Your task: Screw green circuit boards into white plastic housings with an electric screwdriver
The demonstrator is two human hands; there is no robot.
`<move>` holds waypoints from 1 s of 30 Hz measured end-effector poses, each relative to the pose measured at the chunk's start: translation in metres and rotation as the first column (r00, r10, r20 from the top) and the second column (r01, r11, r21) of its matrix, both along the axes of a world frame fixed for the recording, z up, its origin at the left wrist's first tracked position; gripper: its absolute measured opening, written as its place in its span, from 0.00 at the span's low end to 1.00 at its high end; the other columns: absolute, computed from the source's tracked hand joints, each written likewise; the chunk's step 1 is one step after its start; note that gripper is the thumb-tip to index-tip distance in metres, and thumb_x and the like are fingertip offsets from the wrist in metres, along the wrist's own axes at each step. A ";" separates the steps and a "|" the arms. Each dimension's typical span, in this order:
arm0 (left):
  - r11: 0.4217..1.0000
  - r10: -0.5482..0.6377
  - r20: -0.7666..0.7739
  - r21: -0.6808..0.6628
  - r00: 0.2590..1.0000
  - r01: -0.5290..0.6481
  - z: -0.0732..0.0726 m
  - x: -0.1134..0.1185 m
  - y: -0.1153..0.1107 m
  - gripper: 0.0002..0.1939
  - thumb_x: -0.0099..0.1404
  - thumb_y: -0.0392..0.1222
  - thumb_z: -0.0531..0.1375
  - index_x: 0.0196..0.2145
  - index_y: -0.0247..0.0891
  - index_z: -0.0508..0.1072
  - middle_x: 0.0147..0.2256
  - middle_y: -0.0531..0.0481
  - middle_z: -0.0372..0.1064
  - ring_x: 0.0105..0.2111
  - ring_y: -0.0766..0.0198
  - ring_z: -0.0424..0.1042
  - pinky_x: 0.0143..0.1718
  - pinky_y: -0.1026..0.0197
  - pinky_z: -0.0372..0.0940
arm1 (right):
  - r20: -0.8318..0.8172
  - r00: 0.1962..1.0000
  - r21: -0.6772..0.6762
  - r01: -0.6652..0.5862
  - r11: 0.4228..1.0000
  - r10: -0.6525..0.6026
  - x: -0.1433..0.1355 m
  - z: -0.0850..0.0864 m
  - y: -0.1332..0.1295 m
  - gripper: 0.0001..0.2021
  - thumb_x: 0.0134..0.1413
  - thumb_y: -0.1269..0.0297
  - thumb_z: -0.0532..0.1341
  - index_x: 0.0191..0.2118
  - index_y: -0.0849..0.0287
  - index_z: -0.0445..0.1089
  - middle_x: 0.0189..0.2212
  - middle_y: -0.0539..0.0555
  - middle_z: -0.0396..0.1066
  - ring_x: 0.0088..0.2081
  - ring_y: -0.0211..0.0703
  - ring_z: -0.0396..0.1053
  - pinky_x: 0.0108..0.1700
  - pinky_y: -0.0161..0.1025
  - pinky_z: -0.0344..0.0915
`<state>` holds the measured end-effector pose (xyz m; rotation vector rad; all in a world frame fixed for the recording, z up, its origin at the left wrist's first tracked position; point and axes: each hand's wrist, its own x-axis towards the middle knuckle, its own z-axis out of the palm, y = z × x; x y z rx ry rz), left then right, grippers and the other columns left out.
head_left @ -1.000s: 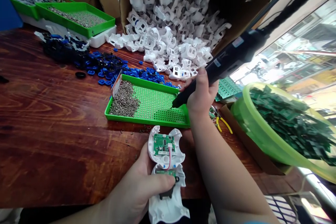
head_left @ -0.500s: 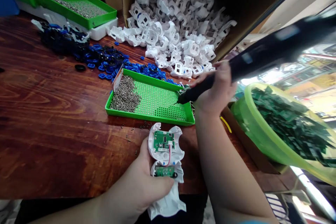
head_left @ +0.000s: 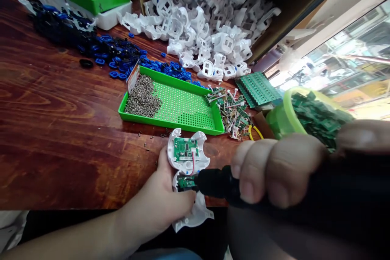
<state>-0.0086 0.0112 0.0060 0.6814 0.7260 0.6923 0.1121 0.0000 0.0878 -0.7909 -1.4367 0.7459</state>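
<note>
My left hand (head_left: 166,195) is closed around a white plastic housing (head_left: 195,215), its thumb lying across the lower part. Inside the housing sit a green circuit board (head_left: 184,149) at the top and a smaller green board (head_left: 186,182) below, with red and white wires between the sections. My right hand (head_left: 274,168) grips a black electric screwdriver (head_left: 216,182). The driver's tip reaches the smaller board; whether a screw is on it cannot be seen. Beyond the housing lies a green perforated tray (head_left: 170,121) with a heap of small screws (head_left: 143,99) at its left end.
White plastic shells (head_left: 201,40) spill from a cardboard box behind the tray. Blue and black parts (head_left: 122,57) lie to its left. Wired circuit boards (head_left: 233,109), yellow-handled pliers (head_left: 255,132) and a yellow-green tub (head_left: 276,120) stand right. Loose screws lie on the wooden table (head_left: 76,142).
My right hand has brought the screwdriver from the tray's right end back to the smaller board in the housing. My left hand still holds the housing. The view has shifted slightly.
</note>
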 end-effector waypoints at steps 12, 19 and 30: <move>0.999 -0.027 0.011 0.026 1.000 0.027 -0.003 0.000 -0.001 0.41 0.55 0.32 0.62 0.57 0.46 0.40 0.54 0.46 0.58 0.52 0.59 0.61 0.55 0.58 0.53 | 0.036 0.998 0.031 -0.046 0.998 0.045 -0.005 0.001 0.003 0.21 0.36 0.43 0.60 0.39 0.45 0.63 0.17 0.50 0.53 0.19 0.39 0.58 0.19 0.40 0.60; 1.000 0.023 0.027 0.001 0.999 -0.023 0.000 0.001 0.000 0.46 0.50 0.27 0.63 0.57 0.46 0.39 0.52 0.49 0.61 0.51 0.61 0.62 0.51 0.64 0.56 | 0.004 1.000 0.048 -0.020 0.999 0.020 -0.020 -0.003 0.000 0.19 0.36 0.42 0.59 0.35 0.46 0.64 0.16 0.51 0.53 0.18 0.39 0.56 0.17 0.41 0.61; 0.999 0.025 0.067 -0.044 0.997 -0.022 -0.003 0.001 -0.002 0.45 0.50 0.28 0.64 0.56 0.46 0.41 0.51 0.49 0.62 0.48 0.62 0.65 0.49 0.63 0.58 | -0.037 0.995 -0.036 -0.090 0.995 0.089 -0.013 -0.014 -0.003 0.22 0.38 0.40 0.56 0.36 0.48 0.62 0.18 0.50 0.53 0.20 0.41 0.60 0.21 0.44 0.62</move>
